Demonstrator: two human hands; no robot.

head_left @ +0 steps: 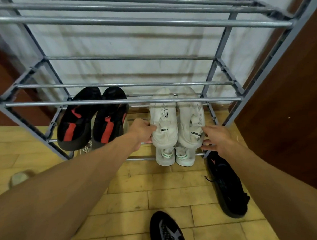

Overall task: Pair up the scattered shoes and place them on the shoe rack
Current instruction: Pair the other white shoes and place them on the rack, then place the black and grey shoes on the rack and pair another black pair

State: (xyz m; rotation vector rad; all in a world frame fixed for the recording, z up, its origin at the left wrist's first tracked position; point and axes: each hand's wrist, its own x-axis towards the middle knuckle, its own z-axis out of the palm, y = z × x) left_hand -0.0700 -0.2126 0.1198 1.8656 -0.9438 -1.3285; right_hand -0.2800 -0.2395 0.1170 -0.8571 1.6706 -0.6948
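Observation:
A grey metal shoe rack (117, 101) stands against a white wall. On a low tier lie two white sneakers side by side, toes to the wall. My left hand (143, 132) grips the heel of the left white sneaker (163, 116). My right hand (217, 139) pinches the heel of the right white sneaker (189, 109). A black-and-red pair (93, 122) sits to their left on the same tier. Below, a white pair with green heel marks (173, 158) rests on the bottom bars.
Two black shoes lie apart on the yellow tiled floor, one by the rack's right leg (226, 185) and one at the bottom edge (165, 231). A blurred pale shoe (17, 178) lies at the left. A brown wooden panel (279, 115) flanks the rack's right side.

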